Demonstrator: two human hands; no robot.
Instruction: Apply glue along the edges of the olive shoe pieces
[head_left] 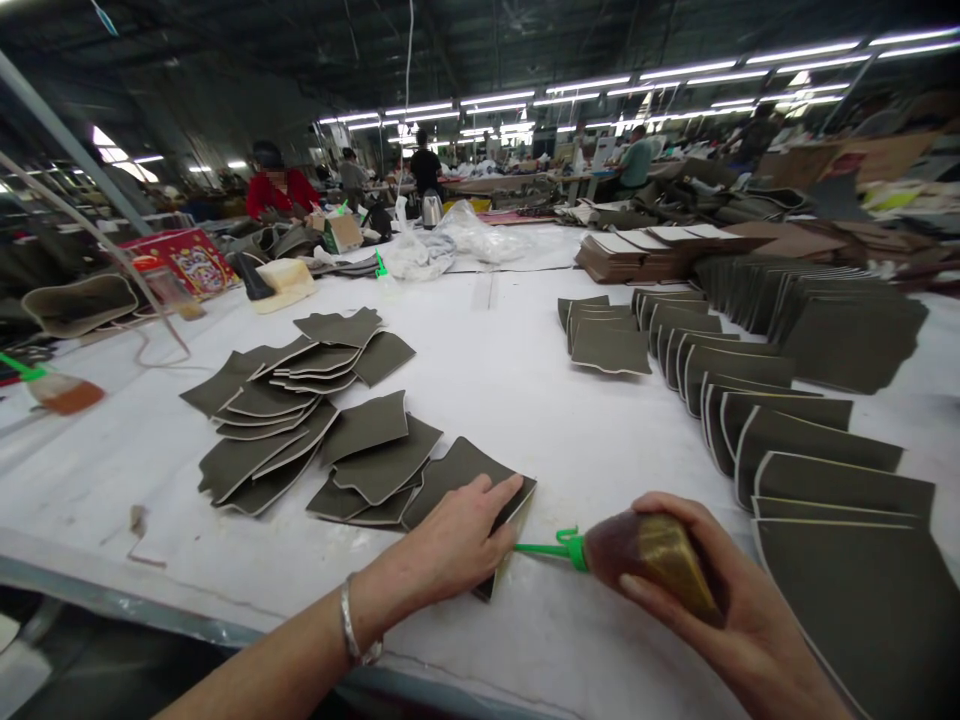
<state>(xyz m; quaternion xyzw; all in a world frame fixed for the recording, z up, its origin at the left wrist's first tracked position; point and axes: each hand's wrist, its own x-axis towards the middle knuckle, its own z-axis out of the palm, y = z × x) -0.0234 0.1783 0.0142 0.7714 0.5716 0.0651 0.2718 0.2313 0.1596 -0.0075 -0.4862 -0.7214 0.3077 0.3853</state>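
Note:
My right hand [720, 590] is wrapped round a squeeze bottle [656, 562] of brown-amber liquid, tilted on its side. Its thin green nozzle points left, the tip close beside my left thumb at the edge of a dark grey-green sheet piece [465, 470]. On that piece rests my left hand [469, 535], fingers stretched out and pressing it against the table; the palm hides part of it. Left of my hand lie overlapping loose pieces [386, 460] of the same material with pale edges. A fanned row of similar pieces [817, 440] runs along the right.
White-covered table [517, 390]. Another green-tipped bottle [64, 390] lies at far left. Toward the back are a brush [259, 280] on a pale block, clear plastic bags [480, 235] and brown stacked pieces [637, 255]. A person in red [281, 190] is across the table.

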